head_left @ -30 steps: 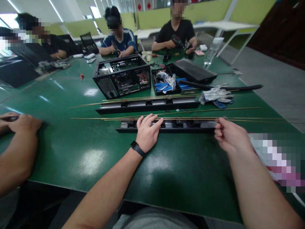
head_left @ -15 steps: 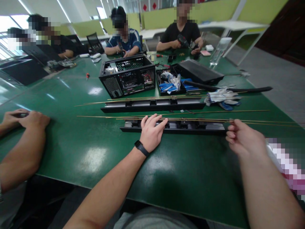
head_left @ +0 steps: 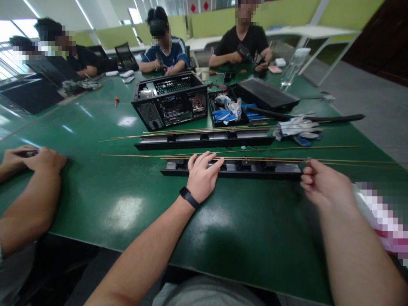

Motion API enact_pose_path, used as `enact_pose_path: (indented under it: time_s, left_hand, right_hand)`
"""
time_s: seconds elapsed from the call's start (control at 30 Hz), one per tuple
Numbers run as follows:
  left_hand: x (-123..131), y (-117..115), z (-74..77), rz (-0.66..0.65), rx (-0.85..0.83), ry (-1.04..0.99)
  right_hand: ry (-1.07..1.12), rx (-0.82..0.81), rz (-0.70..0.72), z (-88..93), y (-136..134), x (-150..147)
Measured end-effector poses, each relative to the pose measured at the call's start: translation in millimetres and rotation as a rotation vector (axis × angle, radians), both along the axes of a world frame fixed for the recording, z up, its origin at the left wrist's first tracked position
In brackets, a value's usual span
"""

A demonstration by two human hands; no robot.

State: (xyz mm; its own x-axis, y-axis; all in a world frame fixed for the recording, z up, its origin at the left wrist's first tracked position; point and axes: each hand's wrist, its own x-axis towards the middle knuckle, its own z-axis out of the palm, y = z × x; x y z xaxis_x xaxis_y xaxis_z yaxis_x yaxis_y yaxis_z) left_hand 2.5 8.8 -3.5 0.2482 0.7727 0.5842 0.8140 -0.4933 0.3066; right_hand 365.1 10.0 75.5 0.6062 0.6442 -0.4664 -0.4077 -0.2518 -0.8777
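Here we are at the green worktop (head_left: 89,182), and our left hand (head_left: 205,178) lies fingers spread on the black rail (head_left: 255,174), which sits on the near half, roughly parallel to the worktop's near edge; the palm covers part of its channel. Gold rods (head_left: 255,159) run lengthwise along it, overlapping so closely that we can't count them, their right ends fading toward the worktop's right edge. Over at the rail's right end, our right hand (head_left: 325,182) has its fingers curled in, thumb side at the rods; whether it pinches one we can't tell, since the knuckles hide the grip. Beneath that forearm, a white-and-pink item is pixelated and cut off. Just beyond, a second rail (head_left: 204,143) lies with more rods. By the worktop's left end, a co-worker's hands (head_left: 47,160) close around something mostly hidden.
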Motion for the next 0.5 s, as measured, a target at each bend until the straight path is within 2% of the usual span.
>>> enact_pose_path:
  time_s: [0.33,0.4,0.5]
  left_hand:
    - [-1,0,0.3,-0.006,-0.009,0.011]
    - [-1,0,0.0,-0.004,-0.001,0.008]
    - [-1,0,-0.6,-0.005,0.01,0.004]
  right_hand:
    - [-0.006,0.063,0.207,0.9,-12,-44]
    - [-0.009,0.066,0.183,2.5,-12,-45]
    - [-0.01,0.083,0.062,0.5,-8,-35]
